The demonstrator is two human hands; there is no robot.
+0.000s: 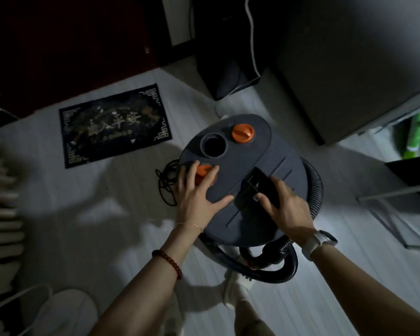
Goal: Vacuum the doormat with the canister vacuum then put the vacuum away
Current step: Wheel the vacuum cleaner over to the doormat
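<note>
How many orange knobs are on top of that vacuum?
2. One knob sits uncovered at the far end of the vacuum top, beside the round opening. The other knob lies under the left hand, partly covered.
</note>
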